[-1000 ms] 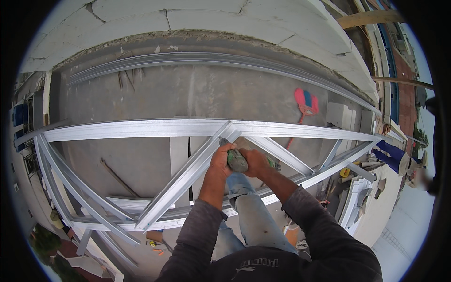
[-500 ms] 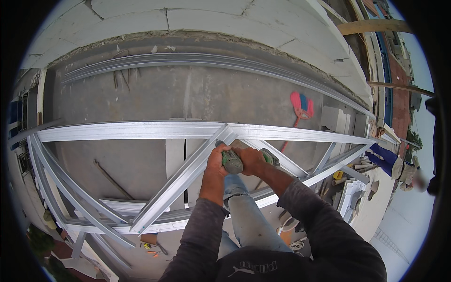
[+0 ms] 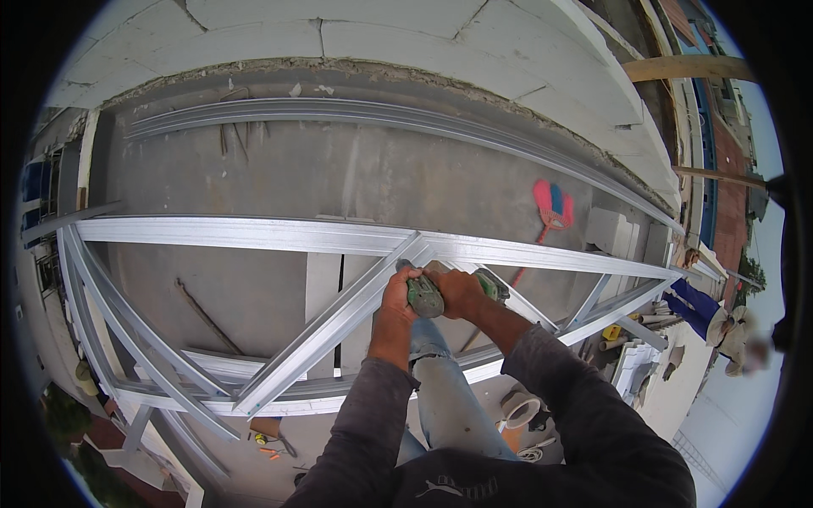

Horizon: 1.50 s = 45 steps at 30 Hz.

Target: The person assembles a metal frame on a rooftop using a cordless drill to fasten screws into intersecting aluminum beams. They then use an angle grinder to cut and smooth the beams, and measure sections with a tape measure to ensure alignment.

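Left hand (image 3: 395, 296) wrapped around the front of a green-and-dark cordless drill (image 3: 426, 298), right hand (image 3: 460, 295) closed on its handle, a person works over a metal frame at a building site. The drill's nose sits at the upper end of a diagonal channel (image 3: 322, 330), just below the long rail (image 3: 237, 230); whether its tip touches metal cannot be told. Compared with a second ago, the two-handed hold and the drill's place at that joint are unchanged, but more of the drill's battery end (image 3: 492, 285) shows past the right hand. Beside the right sleeve (image 3: 555, 372), a round pale bucket (image 3: 518, 409), largely hidden in the earlier frame, is now in plain sight; its contents cannot be made out. A coil of pale cord (image 3: 533, 453) lies near it.

Ridged, silvery profiles form the frame, its bowed look partly owed to the fisheye lens. Beyond it, a bundle of similar channels (image 3: 339, 108) lies on the smooth grey concrete floor (image 3: 288, 173), along a wall of cracked white blocks (image 3: 254, 30). A pink-and-blue, fan-shaped broom (image 3: 553, 205) rests nearby, its thin red handle passing under the rail. At far right, a co-worker in blue trousers (image 3: 694, 309) stands bent over.
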Each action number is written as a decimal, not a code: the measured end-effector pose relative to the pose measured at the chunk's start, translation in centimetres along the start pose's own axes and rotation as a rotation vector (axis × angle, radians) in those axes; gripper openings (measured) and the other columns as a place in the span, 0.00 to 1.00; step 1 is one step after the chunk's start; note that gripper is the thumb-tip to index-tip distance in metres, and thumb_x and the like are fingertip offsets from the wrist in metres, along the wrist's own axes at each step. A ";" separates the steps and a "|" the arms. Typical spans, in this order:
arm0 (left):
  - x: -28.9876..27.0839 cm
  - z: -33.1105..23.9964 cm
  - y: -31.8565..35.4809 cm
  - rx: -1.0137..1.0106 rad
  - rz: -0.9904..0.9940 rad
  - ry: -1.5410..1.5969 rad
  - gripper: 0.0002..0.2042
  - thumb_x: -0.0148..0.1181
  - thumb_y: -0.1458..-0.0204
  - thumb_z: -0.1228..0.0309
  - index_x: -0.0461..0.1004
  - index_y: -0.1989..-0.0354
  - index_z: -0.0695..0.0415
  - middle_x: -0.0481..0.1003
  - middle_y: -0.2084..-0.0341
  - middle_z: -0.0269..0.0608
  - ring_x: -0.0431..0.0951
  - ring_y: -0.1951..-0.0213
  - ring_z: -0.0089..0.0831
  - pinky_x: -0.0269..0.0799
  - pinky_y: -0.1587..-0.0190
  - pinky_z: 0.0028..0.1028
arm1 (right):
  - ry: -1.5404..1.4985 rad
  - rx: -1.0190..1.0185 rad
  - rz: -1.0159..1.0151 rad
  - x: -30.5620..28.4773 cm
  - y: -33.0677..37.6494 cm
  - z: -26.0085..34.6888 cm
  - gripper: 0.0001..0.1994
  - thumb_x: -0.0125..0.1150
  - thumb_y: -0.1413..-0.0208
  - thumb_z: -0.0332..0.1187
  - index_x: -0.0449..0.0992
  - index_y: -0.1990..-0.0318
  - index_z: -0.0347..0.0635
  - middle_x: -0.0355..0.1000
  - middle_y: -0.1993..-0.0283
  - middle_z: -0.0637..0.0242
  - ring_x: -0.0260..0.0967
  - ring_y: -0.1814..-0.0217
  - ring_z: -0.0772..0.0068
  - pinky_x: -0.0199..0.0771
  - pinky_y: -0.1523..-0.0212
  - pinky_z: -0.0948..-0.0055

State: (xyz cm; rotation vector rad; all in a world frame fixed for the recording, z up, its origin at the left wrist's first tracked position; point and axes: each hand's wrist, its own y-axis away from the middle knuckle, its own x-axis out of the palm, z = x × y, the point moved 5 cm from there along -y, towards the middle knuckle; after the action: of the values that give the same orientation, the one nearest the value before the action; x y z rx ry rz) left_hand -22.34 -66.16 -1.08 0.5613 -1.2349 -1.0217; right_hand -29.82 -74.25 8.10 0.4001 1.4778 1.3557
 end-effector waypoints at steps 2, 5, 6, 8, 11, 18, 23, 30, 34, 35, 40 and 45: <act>-0.6 0.0 -0.2 -0.011 -0.010 -0.007 0.06 0.59 0.52 0.79 0.73 0.65 0.63 0.77 0.67 0.47 0.80 0.63 0.42 0.82 0.52 0.41 | -0.051 0.000 -0.052 0.4 -0.3 -0.3 0.40 0.71 0.52 0.39 0.64 0.28 0.55 0.82 0.54 0.56 0.82 0.51 0.51 0.83 0.51 0.53; -0.7 -0.2 -0.4 0.018 -0.051 -0.051 0.05 0.60 0.51 0.77 0.74 0.65 0.63 0.77 0.67 0.46 0.80 0.64 0.41 0.81 0.53 0.40 | -0.069 0.005 -0.074 0.5 -0.5 -0.3 0.41 0.73 0.55 0.39 0.66 0.29 0.55 0.82 0.54 0.56 0.82 0.52 0.49 0.83 0.52 0.52; -0.5 -0.2 -0.4 0.031 -0.044 -0.063 0.05 0.61 0.50 0.76 0.75 0.65 0.62 0.77 0.68 0.44 0.80 0.64 0.41 0.81 0.53 0.40 | -0.063 0.022 -0.064 0.4 -0.6 -0.3 0.41 0.73 0.55 0.39 0.66 0.29 0.55 0.82 0.54 0.56 0.82 0.52 0.49 0.83 0.53 0.52; -0.2 -0.3 -0.5 0.048 -0.040 -0.066 0.05 0.62 0.49 0.74 0.75 0.66 0.60 0.77 0.68 0.43 0.80 0.65 0.41 0.80 0.54 0.40 | -0.044 0.025 -0.036 -0.1 -0.5 -0.3 0.36 0.70 0.51 0.39 0.68 0.31 0.57 0.81 0.51 0.58 0.81 0.48 0.52 0.83 0.49 0.54; 0.1 -0.6 -0.9 0.073 -0.042 -0.020 0.04 0.62 0.49 0.74 0.74 0.68 0.59 0.77 0.69 0.43 0.80 0.65 0.42 0.80 0.54 0.41 | -0.024 -0.008 -0.047 -1.5 -0.7 -0.2 0.31 0.69 0.50 0.39 0.72 0.35 0.57 0.82 0.50 0.59 0.81 0.47 0.53 0.82 0.47 0.55; 1.1 0.2 -0.8 0.007 0.017 0.024 0.06 0.62 0.48 0.73 0.74 0.63 0.56 0.77 0.64 0.43 0.79 0.61 0.40 0.79 0.49 0.41 | -0.037 -0.071 -0.068 -1.5 -1.0 -1.3 0.29 0.72 0.53 0.40 0.76 0.40 0.57 0.82 0.52 0.58 0.81 0.48 0.52 0.81 0.48 0.53; -4.6 0.8 3.6 0.203 -0.206 -0.359 0.24 0.69 0.44 0.56 0.73 0.44 0.58 0.75 0.51 0.41 0.75 0.48 0.34 0.68 0.39 0.37 | -0.194 -0.181 -0.241 0.4 -0.8 -2.5 0.23 0.72 0.54 0.38 0.80 0.48 0.47 0.82 0.59 0.51 0.81 0.54 0.46 0.81 0.54 0.53; -38.4 2.0 21.4 0.477 -0.640 -0.372 0.16 0.68 0.43 0.63 0.81 0.55 0.64 0.81 0.64 0.37 0.81 0.64 0.25 0.77 0.57 0.26 | -0.281 -0.310 -0.258 2.8 3.7 -1.2 0.18 0.71 0.51 0.29 0.78 0.51 0.38 0.80 0.63 0.62 0.79 0.62 0.67 0.78 0.58 0.65; -60.1 1.6 32.2 0.771 -1.238 -0.151 0.10 0.65 0.43 0.68 0.81 0.61 0.63 0.83 0.71 0.42 0.85 0.68 0.29 0.79 0.61 0.30 | -0.114 -0.199 -0.120 7.3 11.4 2.4 0.18 0.72 0.50 0.34 0.78 0.52 0.45 0.81 0.64 0.65 0.80 0.64 0.62 0.77 0.61 0.68; -64.5 0.6 34.0 0.823 -1.333 -0.154 0.09 0.63 0.42 0.69 0.82 0.60 0.62 0.84 0.71 0.42 0.85 0.68 0.30 0.79 0.61 0.30 | -0.061 -0.149 -0.074 9.2 12.3 3.8 0.18 0.72 0.50 0.36 0.78 0.51 0.47 0.81 0.64 0.65 0.80 0.64 0.60 0.78 0.62 0.66; -79.5 -6.8 35.5 0.819 -1.521 -0.505 0.09 0.62 0.42 0.70 0.82 0.56 0.59 0.85 0.61 0.49 0.86 0.56 0.43 0.80 0.51 0.38 | 0.441 -0.374 0.014 21.6 18.1 9.8 0.21 0.71 0.51 0.43 0.77 0.49 0.50 0.80 0.64 0.60 0.81 0.64 0.50 0.78 0.64 0.54; -86.3 -14.5 32.1 0.674 -1.639 -0.772 0.10 0.58 0.40 0.71 0.82 0.54 0.56 0.83 0.56 0.52 0.85 0.53 0.47 0.80 0.49 0.42 | 0.586 -0.364 0.148 30.4 21.0 11.4 0.23 0.49 0.30 0.51 0.75 0.37 0.49 0.78 0.49 0.57 0.77 0.52 0.47 0.76 0.53 0.51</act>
State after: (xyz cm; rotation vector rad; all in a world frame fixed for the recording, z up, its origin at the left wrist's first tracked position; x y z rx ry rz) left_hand 2.19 21.39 -21.78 2.0214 -1.7373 -2.3063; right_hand -40.61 -37.74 14.67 -0.1433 1.6324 1.9275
